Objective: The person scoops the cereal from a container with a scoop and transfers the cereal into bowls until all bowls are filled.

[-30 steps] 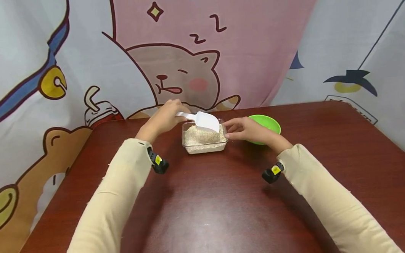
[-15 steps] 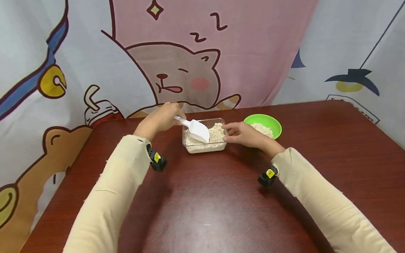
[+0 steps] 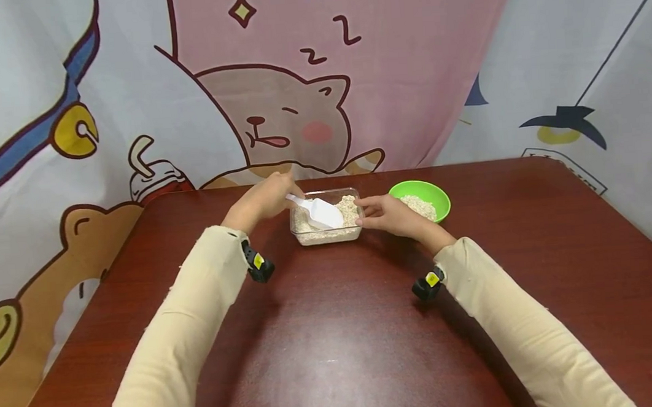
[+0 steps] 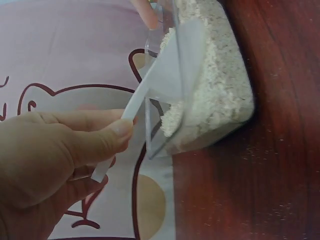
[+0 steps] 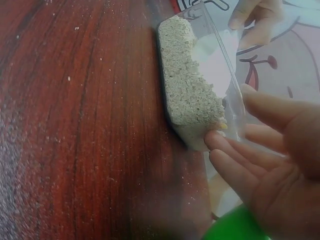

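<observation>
My left hand (image 3: 265,200) pinches the handle of a white plastic scoop (image 3: 325,214). The scoop's bowl sits down in the flakes inside a clear rectangular container (image 3: 327,235). These pale flakes look like rolled oats (image 3: 349,207). In the left wrist view, thumb and fingers grip the scoop handle (image 4: 136,102). The fingers of my right hand (image 3: 393,215) touch the container's right end; in the right wrist view they lie fairly straight against its clear wall. How deep the scoop's edge reaches is hidden by oats.
A green bowl (image 3: 443,202) with more oats (image 3: 418,207) stands just right of the container, partly behind my right hand. The dark wooden table (image 3: 332,326) ends at a printed curtain (image 3: 407,70) close behind the container. A few crumbs (image 5: 69,78) dot the tabletop.
The scoop has gone from above the oats down into them, at the container's left and middle. My right hand has shifted slightly, and the oats in the green bowl now show.
</observation>
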### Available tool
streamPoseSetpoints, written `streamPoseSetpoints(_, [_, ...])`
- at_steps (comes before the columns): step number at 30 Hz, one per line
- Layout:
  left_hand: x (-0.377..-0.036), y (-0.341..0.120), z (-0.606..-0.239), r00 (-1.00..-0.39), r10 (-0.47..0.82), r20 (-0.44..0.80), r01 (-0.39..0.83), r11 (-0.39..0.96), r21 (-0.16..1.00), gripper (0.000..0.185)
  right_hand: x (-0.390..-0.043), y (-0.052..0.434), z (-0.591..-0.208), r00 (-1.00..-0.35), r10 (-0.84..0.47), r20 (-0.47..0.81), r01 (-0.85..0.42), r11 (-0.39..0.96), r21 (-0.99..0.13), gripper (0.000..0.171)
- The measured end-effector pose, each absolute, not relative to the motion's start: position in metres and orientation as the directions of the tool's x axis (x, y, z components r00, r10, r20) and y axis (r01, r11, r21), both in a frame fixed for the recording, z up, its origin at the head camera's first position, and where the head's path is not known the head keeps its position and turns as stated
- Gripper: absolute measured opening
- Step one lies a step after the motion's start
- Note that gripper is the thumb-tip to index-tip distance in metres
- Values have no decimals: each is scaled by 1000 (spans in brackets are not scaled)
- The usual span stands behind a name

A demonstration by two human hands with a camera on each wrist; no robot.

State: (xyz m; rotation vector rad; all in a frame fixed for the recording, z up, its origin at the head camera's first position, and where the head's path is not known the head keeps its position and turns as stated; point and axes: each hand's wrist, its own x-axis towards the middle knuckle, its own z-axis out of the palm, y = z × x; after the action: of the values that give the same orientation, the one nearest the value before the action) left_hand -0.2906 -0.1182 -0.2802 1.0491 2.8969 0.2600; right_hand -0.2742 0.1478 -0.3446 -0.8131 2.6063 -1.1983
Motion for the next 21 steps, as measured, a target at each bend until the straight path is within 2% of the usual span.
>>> streamPoseSetpoints(9, [-288,-123,-297,-752,656,66,645,711,281,21,-275,146,-346,-843,-531,87,-412,532,-739,50])
streamPoseSetpoints(21, [-287,-117,-305,-726,684,71,670,679,300,21,-274,148,-350,-851,-514,111,-413,523,-745,49])
